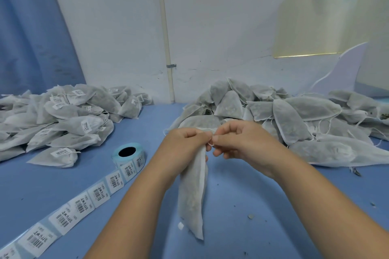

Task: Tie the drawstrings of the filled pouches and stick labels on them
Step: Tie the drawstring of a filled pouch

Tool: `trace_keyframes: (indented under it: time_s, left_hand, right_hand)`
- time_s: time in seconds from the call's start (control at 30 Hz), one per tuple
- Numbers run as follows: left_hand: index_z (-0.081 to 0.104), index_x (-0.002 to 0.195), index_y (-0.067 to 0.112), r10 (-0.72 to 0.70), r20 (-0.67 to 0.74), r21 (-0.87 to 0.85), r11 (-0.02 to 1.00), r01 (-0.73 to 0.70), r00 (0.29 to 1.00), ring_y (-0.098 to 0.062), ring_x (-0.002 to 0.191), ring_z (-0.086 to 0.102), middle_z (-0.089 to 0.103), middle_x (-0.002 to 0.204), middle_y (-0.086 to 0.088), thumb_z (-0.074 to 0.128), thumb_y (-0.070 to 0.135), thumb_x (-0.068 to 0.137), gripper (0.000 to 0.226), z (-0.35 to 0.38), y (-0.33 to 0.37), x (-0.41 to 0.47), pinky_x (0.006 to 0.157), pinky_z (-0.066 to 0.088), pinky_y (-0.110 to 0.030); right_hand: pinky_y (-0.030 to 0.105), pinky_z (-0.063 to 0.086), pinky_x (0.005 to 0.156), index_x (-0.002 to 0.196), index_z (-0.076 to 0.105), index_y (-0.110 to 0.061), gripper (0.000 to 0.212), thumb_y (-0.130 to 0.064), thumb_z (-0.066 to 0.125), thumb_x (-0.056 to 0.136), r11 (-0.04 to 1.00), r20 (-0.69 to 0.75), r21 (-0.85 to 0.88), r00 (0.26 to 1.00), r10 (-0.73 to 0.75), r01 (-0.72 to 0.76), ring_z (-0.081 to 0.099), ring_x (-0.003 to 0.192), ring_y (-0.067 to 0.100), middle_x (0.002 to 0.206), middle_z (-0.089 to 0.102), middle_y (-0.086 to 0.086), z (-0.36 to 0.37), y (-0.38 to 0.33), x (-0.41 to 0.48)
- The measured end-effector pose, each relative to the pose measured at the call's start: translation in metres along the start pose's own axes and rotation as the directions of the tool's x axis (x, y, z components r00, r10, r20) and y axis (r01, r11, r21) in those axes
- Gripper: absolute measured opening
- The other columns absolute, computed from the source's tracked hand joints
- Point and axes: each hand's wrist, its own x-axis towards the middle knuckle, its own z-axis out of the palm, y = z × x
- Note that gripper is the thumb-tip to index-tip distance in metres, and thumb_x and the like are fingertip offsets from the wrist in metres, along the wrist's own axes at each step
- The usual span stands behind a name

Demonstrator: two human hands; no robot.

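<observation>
Lying heaped at the far left, a pile of labelled pouches [63, 115] is resting on the blue table [252, 206], many of them showing a white barcode sticker. Just to its right, a roll of labels [128, 153] is sitting on the table, and its label strip [84, 202] is trailing away toward the lower left corner. At the centre, the person's left hand [185, 143] is curling its fingers round the gathered neck of a filled pouch [192, 195] – the pouch is hanging down from that grip, long and narrow, between the two forearms. Whether its bottom edge is touching the table is not clear. The right hand [237, 143] is meeting the left at the pouch's neck, thumb and forefinger pinching the thin white drawstring [211, 144], the other fingers folding in loosely. Farther right, a pile of unlabelled pouches [284, 115] is spreading along the wall, loose strings sticking out.
</observation>
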Motion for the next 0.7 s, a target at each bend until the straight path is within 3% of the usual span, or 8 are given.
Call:
trace_keyframes:
  time_s: [0.07, 0.13, 0.3, 0.37, 0.43, 0.57, 0.7]
  left_hand:
    - [0.072, 0.065, 0.021, 0.0, -0.038, 0.042, 0.999, 0.001, 0.999, -0.015, 0.064, 0.062, 0.069, 0.07, 0.006, 0.065, 0.03, 0.091, 0.029, 0.0, -0.001, 0.001, 0.068, 0.048, -0.028]
    - [0.072, 0.063, 0.023, 0.003, -0.062, 0.095, 0.995, 0.003, 0.998, -0.015, 0.069, 0.06, 0.069, 0.069, 0.009, 0.064, 0.033, 0.091, 0.031, -0.001, -0.002, 0.003, 0.072, 0.045, -0.03]
    - [0.066, 0.052, 0.033, 0.081, -0.045, 0.245, 0.967, -0.068, 0.996, 0.008, 0.053, 0.051, 0.066, 0.063, 0.017, 0.062, 0.034, 0.092, 0.041, -0.003, -0.001, 0.003, 0.045, 0.032, -0.006]
    - [0.069, 0.057, 0.029, 0.114, -0.037, 0.262, 0.96, -0.101, 0.993, 0.008, 0.058, 0.055, 0.067, 0.064, 0.016, 0.064, 0.032, 0.092, 0.036, -0.005, 0.0, 0.004, 0.049, 0.036, -0.004]
    - [0.07, 0.06, 0.026, 0.133, -0.04, 0.274, 0.955, -0.118, 0.99, 0.009, 0.059, 0.056, 0.067, 0.063, 0.016, 0.065, 0.031, 0.091, 0.032, -0.006, 0.001, 0.004, 0.053, 0.038, -0.003]
    - [0.067, 0.061, 0.02, 0.186, -0.095, 0.374, 0.917, -0.138, 0.978, 0.005, 0.049, 0.048, 0.059, 0.053, 0.018, 0.067, 0.03, 0.09, 0.031, -0.005, 0.001, 0.007, 0.046, 0.034, -0.007]
    - [0.069, 0.064, 0.019, 0.277, -0.129, 0.482, 0.857, -0.184, 0.952, 0.002, 0.052, 0.047, 0.06, 0.055, 0.011, 0.069, 0.031, 0.088, 0.027, -0.003, 0.001, 0.008, 0.049, 0.036, -0.01]
  right_hand:
    - [0.024, 0.051, 0.06, 0.088, 0.061, -0.006, 0.017, -0.01, 0.075, 0.08, 1.0, -0.051, -0.013, 0.999, -0.007, 0.006, 0.068, 0.067, 0.016, 0.074, 0.071, 0.009, 0.003, -0.002, -0.001]
    - [0.024, 0.052, 0.059, 0.091, 0.061, -0.01, 0.021, -0.013, 0.077, 0.079, 0.99, -0.096, -0.134, 0.994, -0.047, 0.034, 0.069, 0.066, 0.015, 0.072, 0.071, 0.009, 0.005, -0.006, -0.002]
    - [0.025, 0.049, 0.059, 0.085, 0.07, -0.029, 0.012, -0.017, 0.069, 0.083, 0.843, -0.112, -0.517, 0.964, -0.24, 0.15, 0.065, 0.063, 0.009, 0.066, 0.069, -0.002, 0.01, -0.012, -0.003]
    - [0.023, 0.046, 0.057, 0.076, 0.073, -0.03, 0.019, -0.015, 0.065, 0.084, 0.773, -0.089, -0.613, 0.958, -0.274, 0.164, 0.063, 0.065, 0.011, 0.065, 0.067, -0.005, 0.011, -0.014, -0.004]
    - [0.024, 0.045, 0.057, 0.071, 0.071, -0.032, 0.024, -0.014, 0.064, 0.085, 0.753, -0.08, -0.638, 0.959, -0.27, 0.159, 0.061, 0.065, 0.012, 0.065, 0.066, -0.005, 0.012, -0.015, -0.005]
    - [0.021, 0.044, 0.06, 0.076, 0.068, -0.024, 0.016, -0.022, 0.062, 0.091, 0.717, -0.076, -0.689, 0.972, -0.224, 0.111, 0.062, 0.073, 0.012, 0.07, 0.064, -0.007, 0.013, -0.016, -0.005]
    - [0.03, 0.048, 0.067, 0.075, 0.061, -0.019, 0.02, -0.025, 0.058, 0.094, 0.73, -0.068, -0.679, 0.984, -0.164, 0.075, 0.065, 0.082, 0.022, 0.076, 0.063, 0.0, 0.012, -0.018, -0.005]
